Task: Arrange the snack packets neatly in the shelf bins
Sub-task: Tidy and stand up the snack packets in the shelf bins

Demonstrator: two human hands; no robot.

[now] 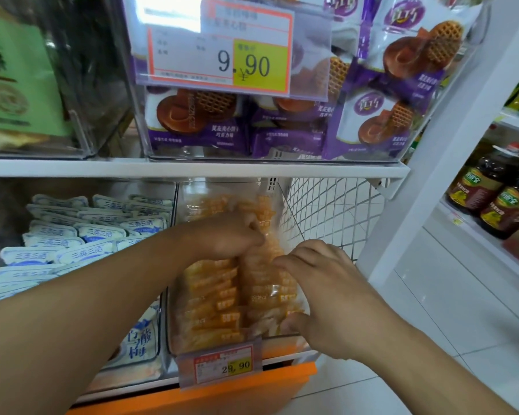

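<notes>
Both hands are reaching into the clear bin (174, 319) on the lower shelf, at 6 o'clock from the purple packets (282, 127). The orange snack packets (213, 301) are standing in rows inside it, their long axes running roughly 9 to 3 o'clock, stacked toward 12. The left hand (228, 235) is curling its fingers over packets at the rear, at 12 o'clock. The right hand (315, 292) is pinching packets at 3 o'clock, thumb low, fingers on top. Blue-white packets (81, 232) are lying at 9 o'clock.
</notes>
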